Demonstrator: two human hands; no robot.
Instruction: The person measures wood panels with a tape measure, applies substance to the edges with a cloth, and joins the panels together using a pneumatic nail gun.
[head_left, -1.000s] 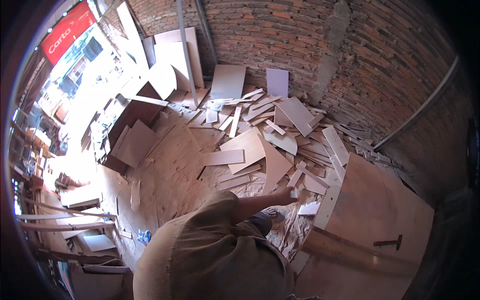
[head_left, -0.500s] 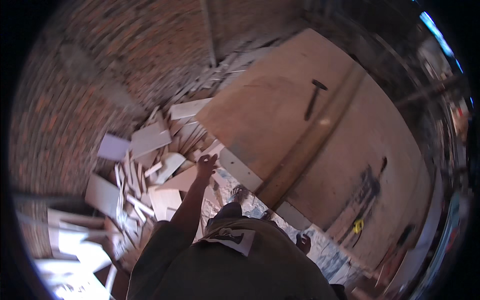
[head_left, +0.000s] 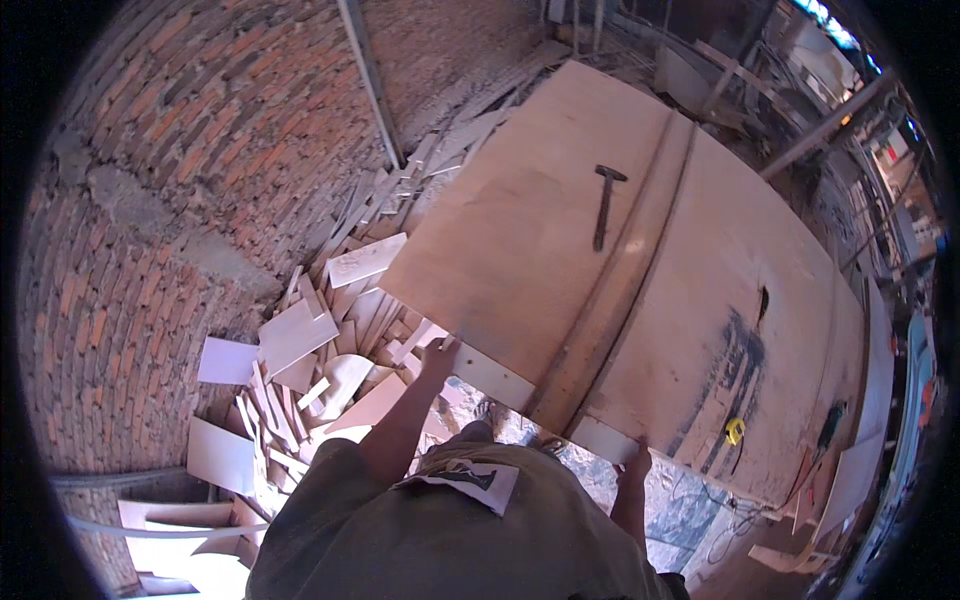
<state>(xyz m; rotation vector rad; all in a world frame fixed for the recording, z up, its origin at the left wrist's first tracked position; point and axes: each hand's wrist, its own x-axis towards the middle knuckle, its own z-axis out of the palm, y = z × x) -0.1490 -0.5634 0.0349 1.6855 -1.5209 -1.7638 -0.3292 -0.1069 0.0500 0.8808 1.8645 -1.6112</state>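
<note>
A large plywood sheet [head_left: 520, 250] lies flat in front of me, with a pale strip along its near edge. My left hand [head_left: 438, 358] grips that edge near the sheet's left corner. My right hand [head_left: 635, 465] holds the same edge further right, fingers over the top. A hammer [head_left: 604, 205] lies on the sheet, well beyond both hands. A small yellow tape measure [head_left: 735, 431] rests on the sheet to the right of my right hand.
A heap of plywood offcuts [head_left: 310, 350] fills the floor to my left, against a brick wall [head_left: 150, 230]. A metal pipe [head_left: 370, 80] runs up the wall. Clutter, boards and poles crowd the far right side [head_left: 880, 300].
My view has swung from the offcut heap round to the large sheet. My left hand has come up to the sheet's edge, and my right hand now shows on that edge too.
</note>
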